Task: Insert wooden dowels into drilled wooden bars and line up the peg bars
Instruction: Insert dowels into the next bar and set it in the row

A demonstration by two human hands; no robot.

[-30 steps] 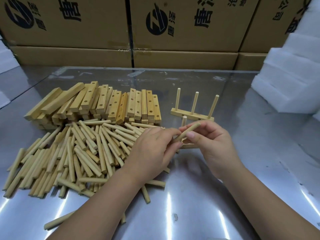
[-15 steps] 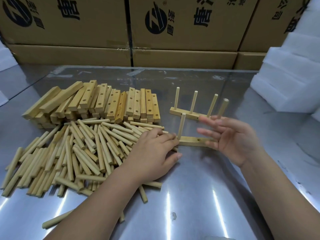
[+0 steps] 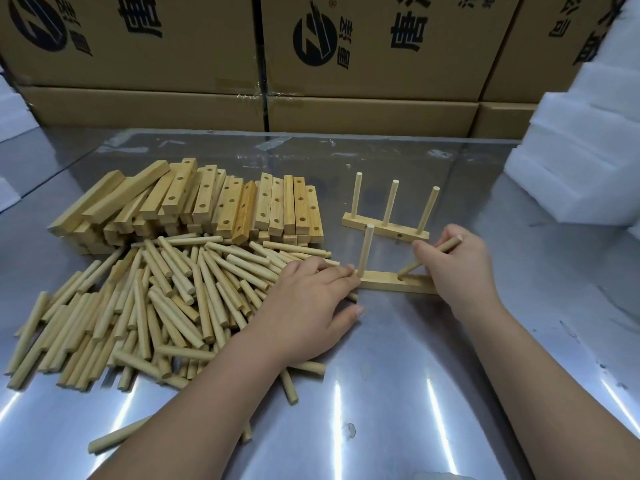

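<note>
Pale wooden bar point(image 3: 391, 283) flat on steel worktop point(image 3: 398, 375), upright dowel point(image 3: 366, 251) in left hole. Right hand point(image 3: 460, 268) grips slanted dowel point(image 3: 415, 266), tip at middle hole. Left hand point(image 3: 311, 299), fingers relaxed, touches bar's left end. Three-peg bar point(image 3: 384, 230) just behind.

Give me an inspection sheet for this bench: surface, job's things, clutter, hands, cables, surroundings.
Surface: shiny metal table.
Job's things: near bar carries one upright dowel; finished peg bar with three dowels stands behind it; dowel pile and stack of drilled bars at left.
Clutter: one stray dowel lies apart near the front edge.
Hands: left hand rests on the pile, fingertips at the near bar's end; right hand pinches a tilted dowel, tip at a bar hole.
Cables: nothing seen.
Surroundings: cardboard boxes behind; white foam blocks at right.
</note>
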